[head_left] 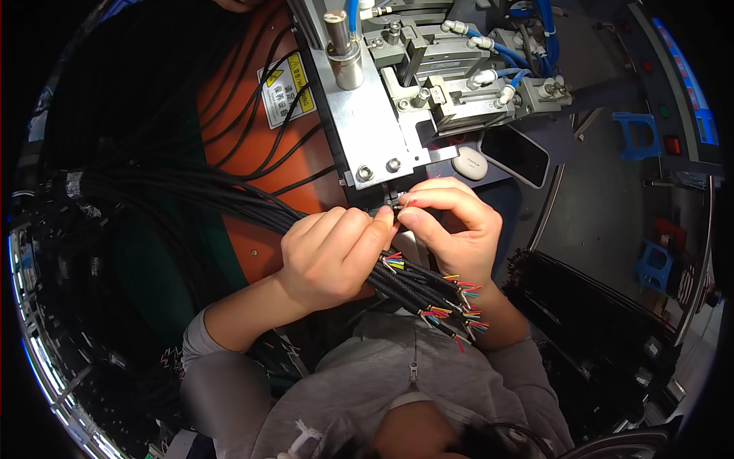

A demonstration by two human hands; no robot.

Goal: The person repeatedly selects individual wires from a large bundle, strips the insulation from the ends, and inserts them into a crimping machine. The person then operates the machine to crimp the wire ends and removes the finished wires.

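My left hand (329, 252) is closed, thumb and forefinger pinching what looks like a black cable end just in front of the machine head. Opposite it, my right hand (459, 226) is closed too; its thumb and forefinger pinch thin wires, of which a red one (414, 203) shows. Most of that cable end is hidden by the fingers. The fingertips are close together below the metal plate (375, 130) of the machine. Under both hands runs a bundle of black braided cables (405, 283), their stripped ends fanning out in coloured wires (440, 313) near my right forearm.
Pneumatic cylinders (459, 53) with blue hoses sit behind the plate. Beside them lie a phone (520, 157) and a white rounded case (469, 164). More black cables cross the orange surface (252, 249) at left. Blue stools (636, 136) stand on the floor at right.
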